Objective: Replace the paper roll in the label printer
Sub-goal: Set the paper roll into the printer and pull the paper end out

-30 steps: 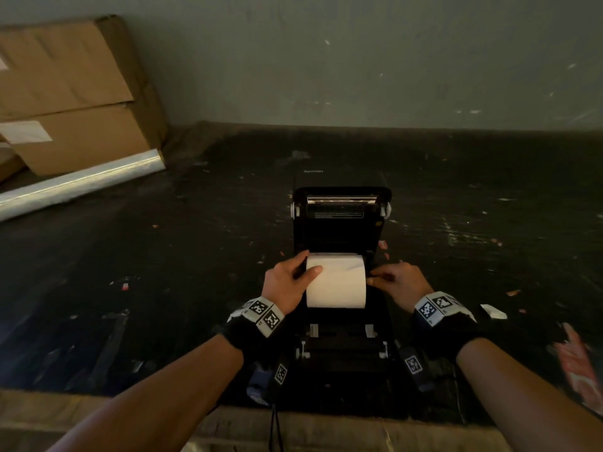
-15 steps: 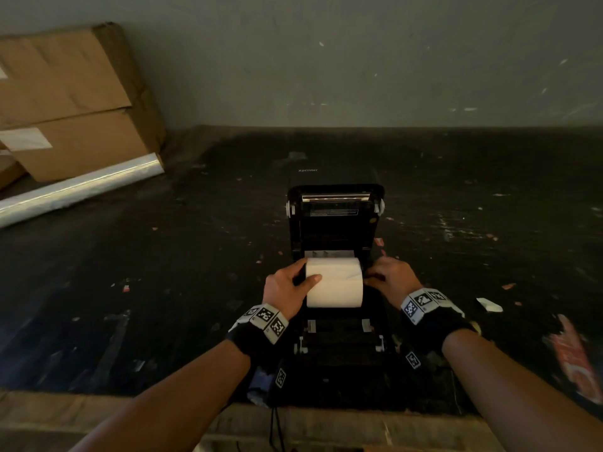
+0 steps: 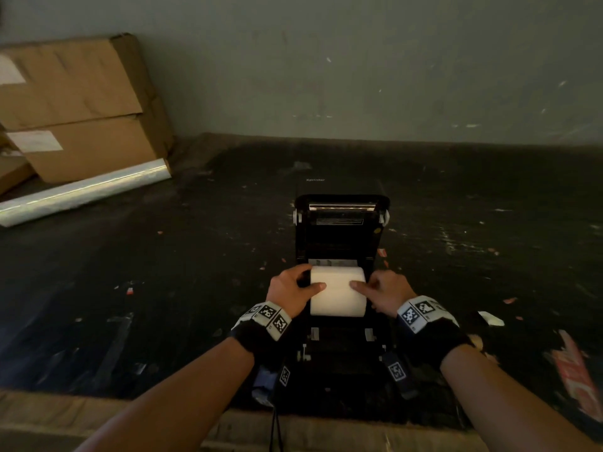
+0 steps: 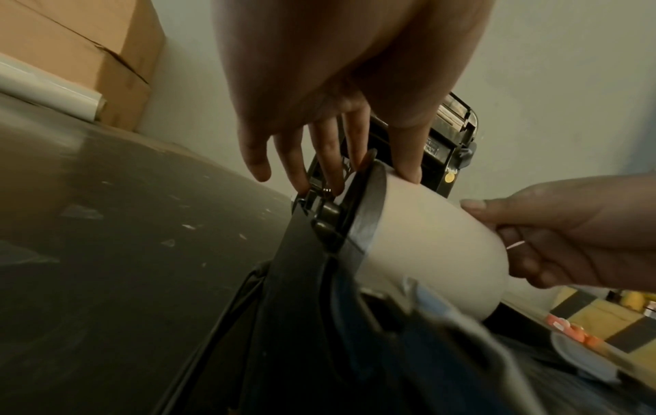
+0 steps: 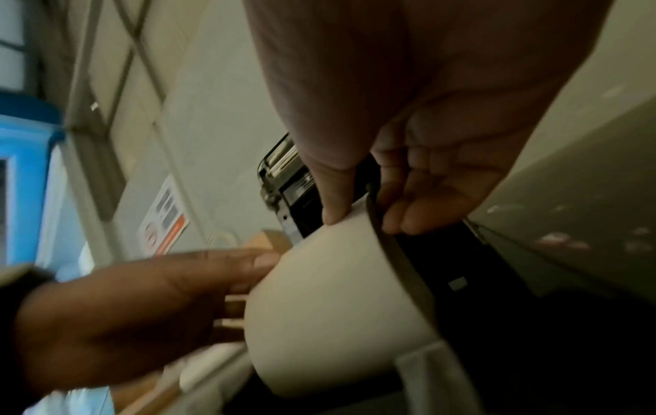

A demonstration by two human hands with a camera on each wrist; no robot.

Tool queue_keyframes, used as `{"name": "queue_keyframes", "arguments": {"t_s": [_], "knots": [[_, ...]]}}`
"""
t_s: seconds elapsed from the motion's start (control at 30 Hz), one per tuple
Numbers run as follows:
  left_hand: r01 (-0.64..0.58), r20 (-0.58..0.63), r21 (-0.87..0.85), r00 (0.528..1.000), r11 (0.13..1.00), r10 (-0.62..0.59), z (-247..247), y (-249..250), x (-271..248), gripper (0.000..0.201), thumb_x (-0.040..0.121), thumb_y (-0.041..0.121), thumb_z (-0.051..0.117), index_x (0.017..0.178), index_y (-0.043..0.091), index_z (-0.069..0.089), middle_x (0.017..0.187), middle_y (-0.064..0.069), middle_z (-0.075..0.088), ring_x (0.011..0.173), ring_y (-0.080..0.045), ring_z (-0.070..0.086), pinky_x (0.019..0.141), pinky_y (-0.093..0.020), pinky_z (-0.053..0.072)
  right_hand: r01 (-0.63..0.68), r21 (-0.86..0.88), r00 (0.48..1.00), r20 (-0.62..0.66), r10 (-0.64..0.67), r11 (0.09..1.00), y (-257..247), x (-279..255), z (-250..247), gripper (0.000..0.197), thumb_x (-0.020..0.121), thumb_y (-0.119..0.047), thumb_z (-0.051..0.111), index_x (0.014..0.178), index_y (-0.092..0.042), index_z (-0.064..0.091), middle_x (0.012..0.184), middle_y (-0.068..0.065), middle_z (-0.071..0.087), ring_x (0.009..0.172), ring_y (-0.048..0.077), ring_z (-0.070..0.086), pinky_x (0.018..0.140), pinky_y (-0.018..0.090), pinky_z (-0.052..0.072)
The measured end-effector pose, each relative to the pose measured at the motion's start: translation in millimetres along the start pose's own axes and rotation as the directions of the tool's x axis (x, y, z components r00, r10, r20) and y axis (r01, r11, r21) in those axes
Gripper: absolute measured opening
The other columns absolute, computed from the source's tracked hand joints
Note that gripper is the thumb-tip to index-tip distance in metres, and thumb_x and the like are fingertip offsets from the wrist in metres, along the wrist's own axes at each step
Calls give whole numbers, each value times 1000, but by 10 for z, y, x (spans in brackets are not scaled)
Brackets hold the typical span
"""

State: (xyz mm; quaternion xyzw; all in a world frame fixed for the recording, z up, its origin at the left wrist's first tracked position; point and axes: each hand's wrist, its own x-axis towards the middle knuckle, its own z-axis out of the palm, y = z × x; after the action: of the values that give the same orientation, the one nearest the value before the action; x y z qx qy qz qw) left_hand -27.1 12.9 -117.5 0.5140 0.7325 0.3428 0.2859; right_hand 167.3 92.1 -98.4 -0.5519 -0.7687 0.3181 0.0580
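- We see the label printer standing near the front edge of the dark counter, its lid tipped up and back, so the bay lies open from above and toward us.
- Wide stretches of counter lie bare to the left and right of the printer, flecked with small paper scraps; the wall stands well behind it.
- Far to the left, cardboard boxes lean at the wall with a roll of clear film lying along their foot, well apart from the printer.
- The white paper roll sits in the open bay, its axis running left to right, between black side guides.
- Our left hand has its grip on the roll's left end: the thumb lies across the top of the paper, and the left wrist view shows the fingers reaching down outside the black guide on that side.
- Our right hand holds the right end: the thumb presses on the paper and the curled fingers sit against the outer side of the guide there.
- The roll is a smooth, matte cylinder; the printer is black plastic with a metal bar along the lid's top edge.
- Both wrists carry black bands with square-patterned markers.
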Motion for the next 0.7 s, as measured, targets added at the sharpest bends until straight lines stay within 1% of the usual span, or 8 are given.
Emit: {"name": "queue_keyframes", "arguments": {"t_s": [0.07, 0.13, 0.2, 0.27, 0.4, 0.47, 0.57, 0.7], "knots": [[2, 8, -4, 1000, 1000, -2, -23, 6, 5, 48, 83, 34, 68, 127, 20, 58, 125, -5, 64, 115, -18, 60, 91, -20, 43, -26, 81, 1000, 14, 25, 996, 26, -4, 26, 40, 85, -51, 57, 73, -14, 60, 74, 8, 68, 69, 21, 66, 61, 28, 51], [-3, 12, 0, 1000, 1000, 3, -49, 1, 4, 45, 84, 33, 67, 126, 19, 59, 123, -7, 65, 114, -19, 60, 95, -24, 45, -32, 124, 999, 14, 31, 992, 41, -34, 29, 35, 85, -47, 59, 72, -15, 59, 70, 4, 66, 60, 15, 64, 53, 22, 47], [-11, 12, 6, 1000, 1000, 11, -64, -1, -11, 43, 84, 30, 66, 125, 19, 59, 122, -9, 65, 113, -20, 60, 98, -28, 46, -12, 128, 1000, -19, 14, 992, 51, -58, 33, 33, 85, -42, 62, 80, -10, 62, 73, 8, 68, 60, 14, 63, 53, 20, 47], [-17, 2, 11, 1000, 1000, 17, -71, -10, -28, 43, 84, 29, 67, 125, 19, 59, 121, -9, 65, 112, -20, 61, 97, -28, 46, 16, 103, 998, -69, -9, 995, 37, -92, 33, 33, 84, -40, 64, 84, -7, 66, 76, 11, 71, 60, 14, 64, 55, 19, 48], [-24, 0, 24, 1000, 999, 24, -56, -9, -45, 45, 83, 28, 68, 126, 19, 58, 119, -9, 65, 110, -20, 61, 95, -27, 46, 48, 87, 991, -128, -36, 995, 48, -126, 33, 24, 83, -35, 67, 78, -11, 66, 70, 4, 67, 59, 12, 61, 65, 24, 51], [-30, 0, 31, 1000, 999, 30, -48, -3, -45, 45, 83, 28, 68, 126, 19, 58, 118, -9, 65, 109, -20, 61, 94, -27, 46, 38, 115, 990, -142, -22, 993, 43, -131, 33, 20, 82, -34, 68, 73, -16, 64, 68, 2, 65, 57, 10, 60, 64, 24, 51], [-34, 10, 56, 999, 998, 33, -55, 13, -35, 44, 83, 28, 68, 126, 18, 58, 120, -8, 64, 111, -20, 60, 92, -24, 44, 1, 164, 993, -121, 20, 986, 43, -114, 38, 19, 82, -33, 69, 72, -17, 64, 68, 2, 66, 57, 12, 61, 61, 24, 50], [-54, 38, 86, 998, 995, 51, -79, 17, -16, 47, 82, 29, 69, 127, 17, 58, 124, -9, 64, 114, -21, 59, 96, -26, 44, -31, 267, 998, -53, 47, 963, 86, -81, 51, 20, 84, -31, 67, 69, -18, 64, 66, 1, 64, 56, 12, 59, 55, 23, 48]]}}
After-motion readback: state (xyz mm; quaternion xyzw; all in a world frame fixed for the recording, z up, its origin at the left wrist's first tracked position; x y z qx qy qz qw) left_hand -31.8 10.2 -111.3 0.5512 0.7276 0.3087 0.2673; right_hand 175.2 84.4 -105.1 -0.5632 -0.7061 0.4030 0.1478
